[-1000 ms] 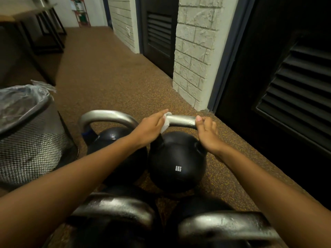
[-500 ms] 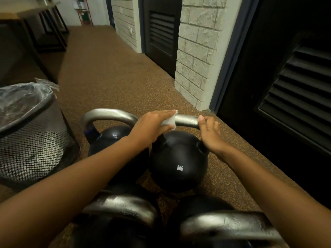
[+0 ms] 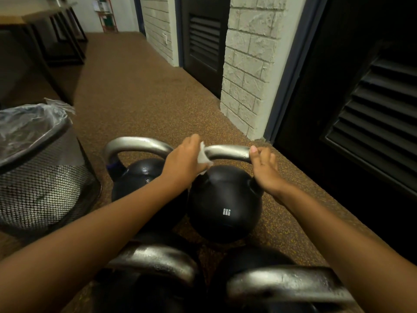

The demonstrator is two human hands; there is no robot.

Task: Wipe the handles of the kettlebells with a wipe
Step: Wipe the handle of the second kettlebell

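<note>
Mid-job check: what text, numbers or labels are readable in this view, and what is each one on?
"8KG": white print on the body of the black kettlebell whose handle is being wiped.
Wall notices at the far end of the room: too blurred to read.
Nothing else shows readable text.

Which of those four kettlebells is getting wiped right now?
The back-right kettlebell marked 8KG: the left hand holds the wipe on its handle, the right hand grips it. No hand is on the others.
</note>
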